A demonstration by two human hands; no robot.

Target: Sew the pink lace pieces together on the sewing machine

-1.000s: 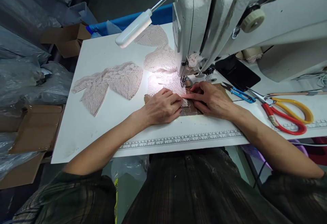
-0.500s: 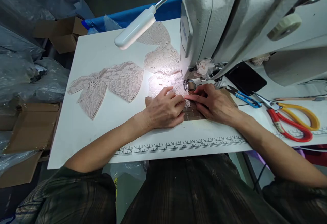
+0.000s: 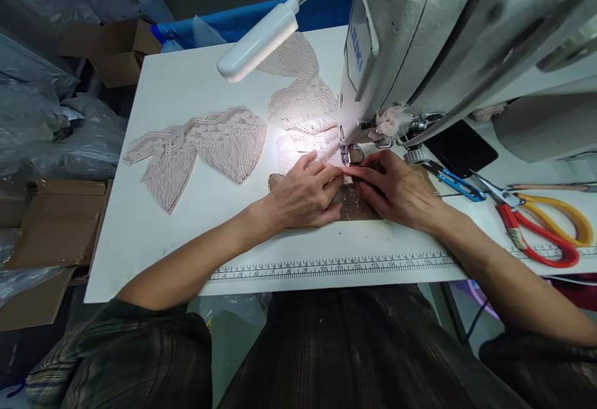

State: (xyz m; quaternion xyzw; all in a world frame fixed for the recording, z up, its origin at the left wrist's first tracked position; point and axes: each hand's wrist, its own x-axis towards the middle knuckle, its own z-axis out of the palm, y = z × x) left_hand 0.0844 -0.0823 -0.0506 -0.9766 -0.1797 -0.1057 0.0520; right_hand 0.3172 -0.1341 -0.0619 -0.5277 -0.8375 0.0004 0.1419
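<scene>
Under the needle area of the sewing machine (image 3: pixel 368 67) lies a pale pink lace piece (image 3: pixel 310 143). My left hand (image 3: pixel 308 193) presses on its near side, fingers bent and pinched at the fabric's edge. Close to the presser foot (image 3: pixel 353 155), my right hand (image 3: pixel 396 191) pinches the right edge of the same lace, its index fingertip almost meeting the left fingers. Both hands rest over a brown plate (image 3: pixel 357 205). A joined pair of lace pieces (image 3: pixel 303 105) lies behind; another lace pair (image 3: pixel 200 148) is spread out at the left.
A white lamp (image 3: pixel 259 39) hangs over the white table (image 3: pixel 172 89). On the right are blue thread snips (image 3: pixel 459 184), red-and-yellow scissors (image 3: pixel 536 225) and a black phone (image 3: pixel 461 148). A printed ruler (image 3: pixel 326 267) runs along the front edge. Cardboard boxes (image 3: pixel 58 225) stand at the left.
The view has shifted slightly, so the machine sits further right and larger. Both hands keep their hold on the lace by the presser foot, with little visible movement.
</scene>
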